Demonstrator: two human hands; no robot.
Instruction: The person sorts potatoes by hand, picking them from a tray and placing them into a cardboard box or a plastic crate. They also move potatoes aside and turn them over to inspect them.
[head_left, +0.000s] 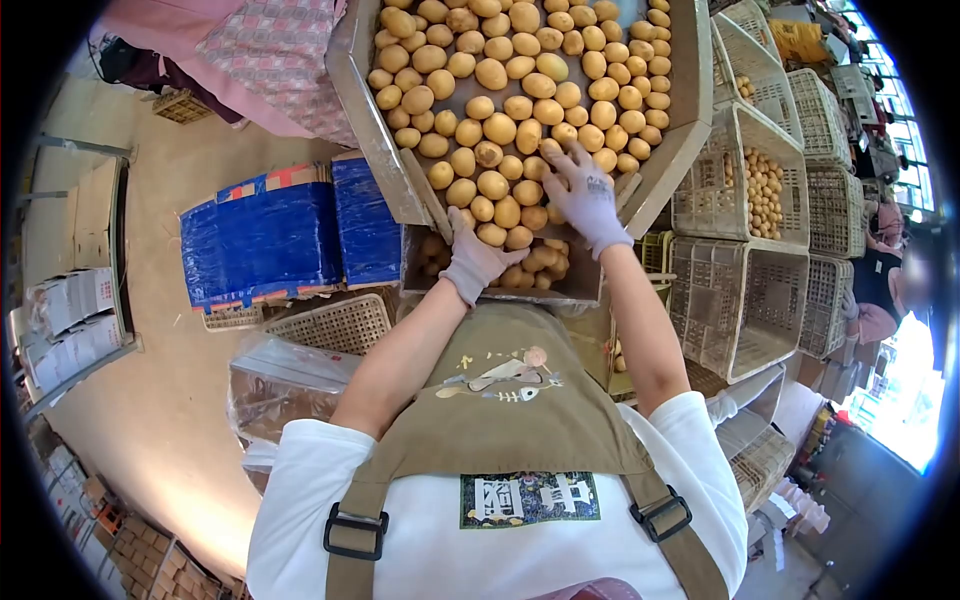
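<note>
Many round, yellow-brown potatoes (500,128) lie spread over a metal sorting tray (664,165) that narrows toward me. My right hand (585,198), in a pale glove, rests over the potatoes at the right of the tray's mouth, fingers spread and touching some of them. On the left side of the mouth is my left hand (476,262), also gloved. Its thumb points up and its fingers reach right, below the nearest potatoes, with no firm grip showing. Under the mouth, a box (586,290) holds more potatoes, partly hidden by my left hand.
Stacked plastic crates (742,300) stand to the right, one with potatoes inside. Blue-wrapped cartons (262,240) and a beige basket (335,322) are at left. A person in a pink garment (270,60) is beyond the tray's left side; another person (880,280) is at far right.
</note>
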